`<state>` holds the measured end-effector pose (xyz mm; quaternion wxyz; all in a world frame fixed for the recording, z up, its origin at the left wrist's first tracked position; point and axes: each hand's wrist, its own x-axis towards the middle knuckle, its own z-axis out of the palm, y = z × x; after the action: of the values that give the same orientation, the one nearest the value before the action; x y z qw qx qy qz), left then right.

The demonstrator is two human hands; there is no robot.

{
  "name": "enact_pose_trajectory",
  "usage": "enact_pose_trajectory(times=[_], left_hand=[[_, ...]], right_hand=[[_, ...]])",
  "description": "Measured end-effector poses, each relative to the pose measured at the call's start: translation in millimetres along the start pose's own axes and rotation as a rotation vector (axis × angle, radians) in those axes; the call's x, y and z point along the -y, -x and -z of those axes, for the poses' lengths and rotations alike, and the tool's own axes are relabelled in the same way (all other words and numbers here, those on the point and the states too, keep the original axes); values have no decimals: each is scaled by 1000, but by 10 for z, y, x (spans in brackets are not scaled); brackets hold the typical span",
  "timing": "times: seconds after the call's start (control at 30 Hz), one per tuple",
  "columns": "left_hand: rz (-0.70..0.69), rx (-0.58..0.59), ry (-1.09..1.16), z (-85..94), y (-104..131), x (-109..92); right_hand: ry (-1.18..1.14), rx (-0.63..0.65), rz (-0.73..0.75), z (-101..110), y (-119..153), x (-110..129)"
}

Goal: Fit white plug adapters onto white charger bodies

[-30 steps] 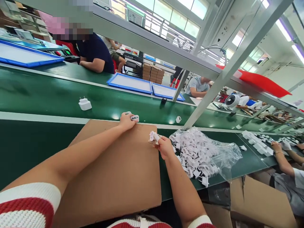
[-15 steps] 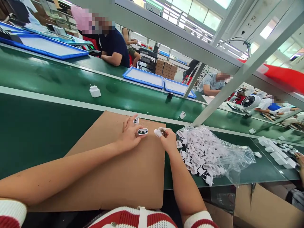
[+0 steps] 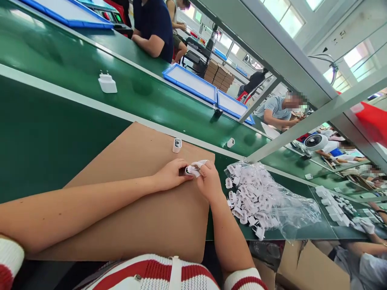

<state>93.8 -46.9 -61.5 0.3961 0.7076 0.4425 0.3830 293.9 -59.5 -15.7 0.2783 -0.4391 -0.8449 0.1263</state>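
Note:
Over a brown cardboard sheet [image 3: 136, 225], my left hand [image 3: 171, 174] has its fingers wrapped round a small white housing [image 3: 190, 170], whose open end shows dark parts inside. My right hand [image 3: 208, 177] is closed on a small white piece [image 3: 199, 164] and brings it against that housing. The two hands nearly touch. Another white housing [image 3: 177, 145] stands upright near the top edge of the cardboard, its open end up. To the right of my right arm lies a clear plastic bag [image 3: 290, 205] with several white plug shells [image 3: 249, 193].
Beyond the cardboard, a green conveyor [image 3: 136, 96] carries a white plug adapter [image 3: 107, 83], a black piece [image 3: 217, 114] and a white piece [image 3: 230, 142]. A slanted metal post [image 3: 278, 137] rises behind the bag. Several people sit at benches; one works at the far right.
My left hand has left one housing standing on the cardboard and moved right with the other. My right hand has brought its white piece against it. The view has tilted and shifted.

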Motion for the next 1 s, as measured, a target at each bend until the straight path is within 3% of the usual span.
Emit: enact_pose_trajectory(times=[0.17,0.4,0.57,0.77,0.9,1.0], left_hand=[[-26,4,22,1,-15,-4],[9,3,36,2,-30,11],[-10,-18,10,-3,-23,-1],[18,10,20,5,-10,-16],[39,-13,-6,-2,-11,-52],[56,-4,-30,1,20,-144]], right_hand=[[90,54,33,-27,-44,3],[99,7,47,2,-33,43],[159,83,20,-17,-85,70],[228,125,-99,-14,-169,123],[192,48,-227,-85,-134,138],[17,-25,-282,-12,-33,111]])
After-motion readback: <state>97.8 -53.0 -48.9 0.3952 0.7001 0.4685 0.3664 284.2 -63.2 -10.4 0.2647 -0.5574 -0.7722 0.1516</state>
